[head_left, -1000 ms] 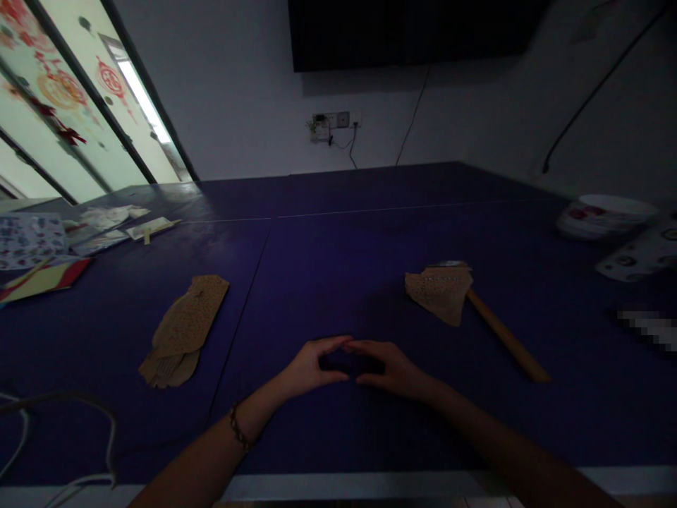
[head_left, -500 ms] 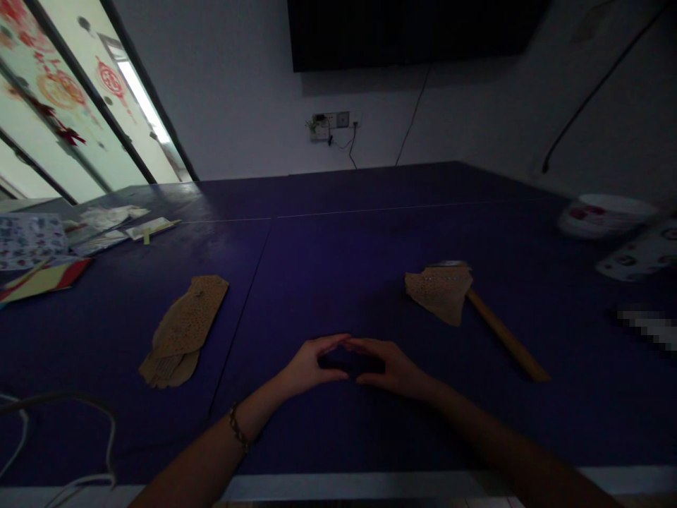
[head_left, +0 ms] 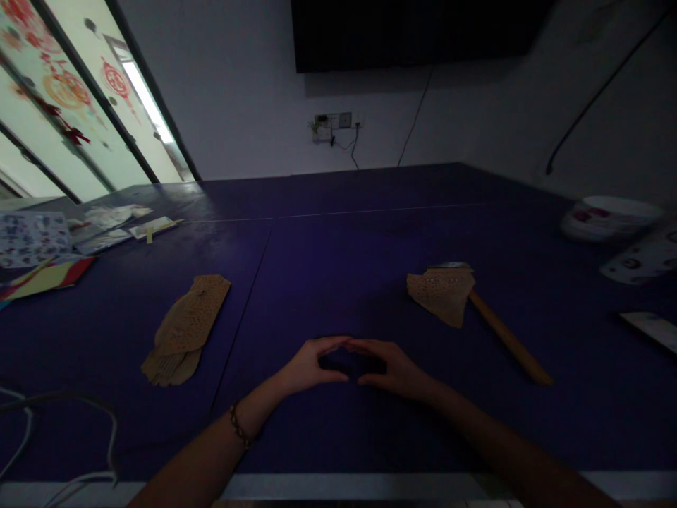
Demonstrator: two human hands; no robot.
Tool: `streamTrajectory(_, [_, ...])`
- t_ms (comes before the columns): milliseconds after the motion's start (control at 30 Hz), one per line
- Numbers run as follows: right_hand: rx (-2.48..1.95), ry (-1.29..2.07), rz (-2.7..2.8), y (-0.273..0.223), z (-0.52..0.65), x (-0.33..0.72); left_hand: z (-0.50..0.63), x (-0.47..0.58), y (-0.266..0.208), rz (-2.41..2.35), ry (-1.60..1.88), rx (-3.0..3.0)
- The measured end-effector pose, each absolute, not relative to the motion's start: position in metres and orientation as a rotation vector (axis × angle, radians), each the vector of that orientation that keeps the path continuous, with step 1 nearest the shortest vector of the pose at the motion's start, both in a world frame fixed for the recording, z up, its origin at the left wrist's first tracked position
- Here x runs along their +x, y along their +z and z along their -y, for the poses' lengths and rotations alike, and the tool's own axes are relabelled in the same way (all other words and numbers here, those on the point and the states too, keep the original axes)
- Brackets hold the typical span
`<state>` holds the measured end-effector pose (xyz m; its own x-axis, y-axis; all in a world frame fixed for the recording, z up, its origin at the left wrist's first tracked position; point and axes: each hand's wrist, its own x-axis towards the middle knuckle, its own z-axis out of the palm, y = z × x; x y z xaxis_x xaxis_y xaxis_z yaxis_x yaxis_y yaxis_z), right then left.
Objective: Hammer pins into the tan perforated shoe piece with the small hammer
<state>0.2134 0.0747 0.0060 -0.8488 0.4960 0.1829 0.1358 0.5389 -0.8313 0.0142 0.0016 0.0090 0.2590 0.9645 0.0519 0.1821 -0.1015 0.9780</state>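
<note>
My left hand (head_left: 316, 365) and my right hand (head_left: 390, 368) rest at the near middle of the purple-covered table (head_left: 328, 275). Their fingertips meet while the thumbs stay a little apart, forming a rounded gap with nothing in it. A braided bracelet (head_left: 240, 425) circles my left wrist. To the left of my hands lies a flat brown piece dotted with small holes (head_left: 193, 317), ribbed at its near end. On the right, a similar brown dotted piece (head_left: 447, 291) covers the head of a tool whose wooden handle (head_left: 510, 339) slants toward me; its kind is hidden.
White cables (head_left: 112, 441) curl at the near left. Colored paper (head_left: 53, 279), a patterned box (head_left: 34, 238) and plastic packets (head_left: 153, 227) lie farther back. At right are a white tub (head_left: 608, 217), a patterned container (head_left: 642, 257) and a phone-like slab (head_left: 653, 328).
The view has shifted very slightly, so surroundings sit a little farther right. My hands keep the same pose, and no object on the table has moved.
</note>
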Motion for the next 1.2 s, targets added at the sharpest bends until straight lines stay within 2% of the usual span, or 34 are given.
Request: streamTrajectory(1200, [-0.512, 1.212, 2.399, 0.0070, -0.0753, 0.2135, -0.0028, 0.0136, 0.0111, -1.110, 0.957, 1.563])
